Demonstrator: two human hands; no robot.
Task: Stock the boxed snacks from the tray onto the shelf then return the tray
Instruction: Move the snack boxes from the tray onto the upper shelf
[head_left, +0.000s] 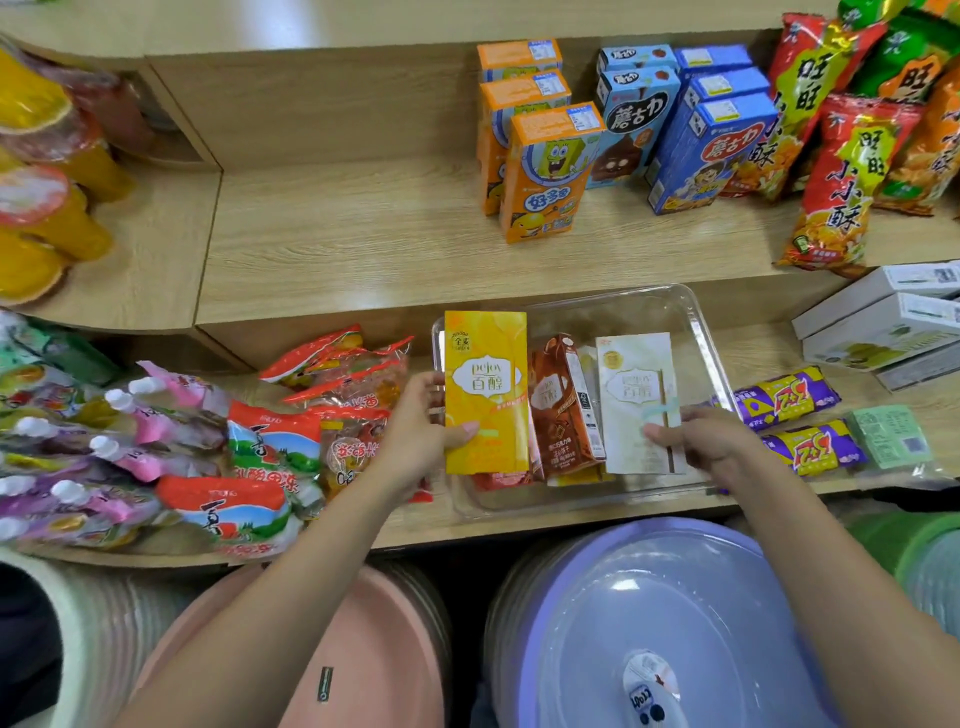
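Observation:
A clear plastic tray (691, 317) rests on the lower wooden shelf. My left hand (415, 431) grips a yellow snack box (485, 395) by its left edge, held just above the tray's left side. My right hand (711, 441) holds a white snack box (636, 395) at its lower right corner, over the tray's right side. A brown snack box (566, 410) lies in the tray between them, with more boxes partly hidden underneath. On the upper shelf (337, 244) stand orange boxes (545, 171) and blue boxes (696, 150).
Red snack bags (841, 182) lean at the upper shelf's right end. Jelly pouches and red packets (249, 457) crowd the lower shelf's left. Purple bars (784, 395) and white cartons (883, 322) lie right of the tray. Stacked basins (665, 613) sit below.

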